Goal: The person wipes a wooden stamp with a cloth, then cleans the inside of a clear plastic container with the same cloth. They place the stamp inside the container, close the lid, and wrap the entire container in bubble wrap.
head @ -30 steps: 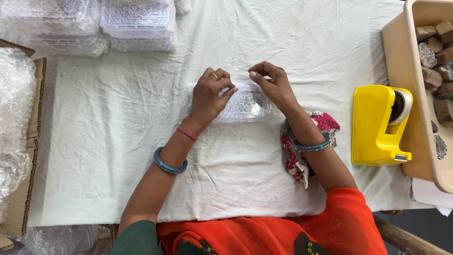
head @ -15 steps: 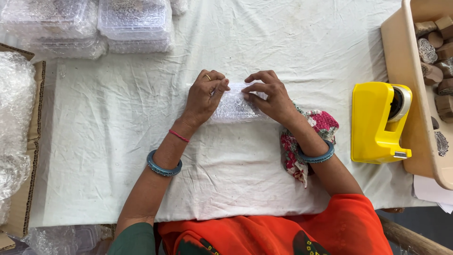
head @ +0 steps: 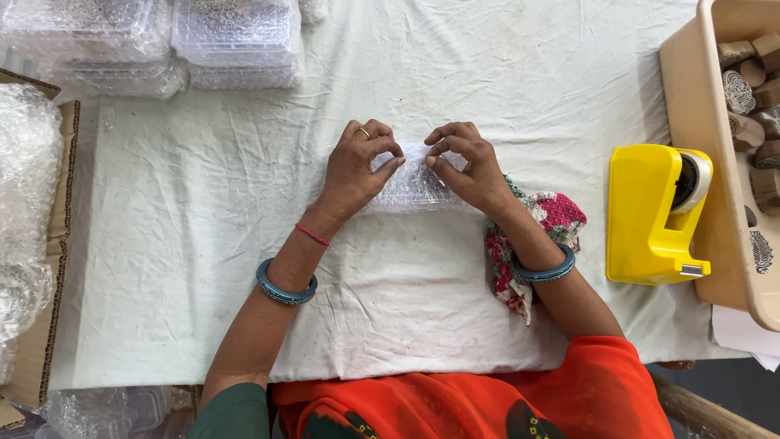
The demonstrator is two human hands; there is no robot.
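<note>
Stacked clear containers (head: 236, 41) are seen far left. Mid-cloth, the bubble-wrapped parcel (head: 413, 187) is pinched by the left hand (head: 355, 172) and right hand (head: 471, 167), fingertips close together. A yellow tape dispenser (head: 654, 213) is positioned right, beside a beige tub (head: 699, 122).

We saw a small bubble-wrapped parcel (head: 414, 185) lying on the white cloth at the middle of the table, both hands pinching its top edge. Two stacks of clear plastic boxes (head: 236, 41) wrapped in bubble wrap stood at the far left corner, side by side. A brown cardboard box (head: 50, 244) heaped with bubble wrap sat at the left edge.
</note>
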